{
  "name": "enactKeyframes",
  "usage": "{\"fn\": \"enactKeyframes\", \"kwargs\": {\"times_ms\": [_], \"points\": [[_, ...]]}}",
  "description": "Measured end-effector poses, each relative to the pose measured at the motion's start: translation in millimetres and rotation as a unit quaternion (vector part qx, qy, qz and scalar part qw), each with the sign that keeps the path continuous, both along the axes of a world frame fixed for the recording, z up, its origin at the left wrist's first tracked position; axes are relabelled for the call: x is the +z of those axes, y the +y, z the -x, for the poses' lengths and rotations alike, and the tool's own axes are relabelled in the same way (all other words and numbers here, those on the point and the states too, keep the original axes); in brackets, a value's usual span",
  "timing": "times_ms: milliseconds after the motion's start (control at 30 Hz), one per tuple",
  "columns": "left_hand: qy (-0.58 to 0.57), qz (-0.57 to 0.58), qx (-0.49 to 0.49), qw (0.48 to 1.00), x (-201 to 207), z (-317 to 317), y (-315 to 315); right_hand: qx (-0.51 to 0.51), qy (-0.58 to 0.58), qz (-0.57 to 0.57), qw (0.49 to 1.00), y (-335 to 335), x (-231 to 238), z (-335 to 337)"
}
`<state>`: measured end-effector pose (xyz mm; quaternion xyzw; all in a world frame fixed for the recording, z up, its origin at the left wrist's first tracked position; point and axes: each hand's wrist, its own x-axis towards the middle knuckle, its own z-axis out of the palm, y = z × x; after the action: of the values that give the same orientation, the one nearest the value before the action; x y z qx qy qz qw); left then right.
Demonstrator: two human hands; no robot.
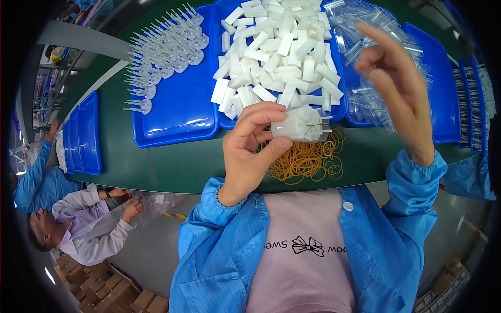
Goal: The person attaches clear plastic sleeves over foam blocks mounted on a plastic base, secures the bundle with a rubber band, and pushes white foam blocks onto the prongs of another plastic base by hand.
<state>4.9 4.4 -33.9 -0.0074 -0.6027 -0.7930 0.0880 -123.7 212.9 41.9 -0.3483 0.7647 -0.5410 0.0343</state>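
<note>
My left hand (253, 148) grips a white and clear plastic piece with thin prongs (302, 124) between thumb and fingers, its prongs toward the right. Beneath it on the green table lies a heap of tan rubber bands (302, 160). My right hand (399, 91) is raised at the right, index finger stretched out and thumb apart, with nothing visible in it. It is over the blue tray of clear plastic pieces (370, 99). Straight ahead stands a blue tray (228, 123) heaped with white rectangular blocks (282, 57).
At the left, a blue tray (177, 117) holds rows of clear stemmed plastic discs (172, 47). Nested blue trays (86, 135) stand farther left, and another blue tray (443, 83) lies far right. A person (88, 221) handles a clear bag at the lower left, near cardboard boxes (107, 287).
</note>
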Motion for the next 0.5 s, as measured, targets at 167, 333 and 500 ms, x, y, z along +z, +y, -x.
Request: {"fn": "enactKeyframes", "kwargs": {"times_ms": [167, 333, 500], "points": [[0.007, 0.013, 0.009, 1.000, 1.9, 0.9, 2.5, 0.113, 0.027, -0.044, 0.992, -5.6, 15.8, -18.9], [0.032, 0.051, 0.035, 0.998, 6.5, -1.9, 3.9, 0.045, -0.104, 0.191, 0.975, -25.4, -2.4, -41.1], [0.051, 0.079, 0.060, 0.994, 7.8, -4.7, 2.7, -0.024, -0.098, 0.204, 0.974, -33.9, -1.6, -48.6]]}}
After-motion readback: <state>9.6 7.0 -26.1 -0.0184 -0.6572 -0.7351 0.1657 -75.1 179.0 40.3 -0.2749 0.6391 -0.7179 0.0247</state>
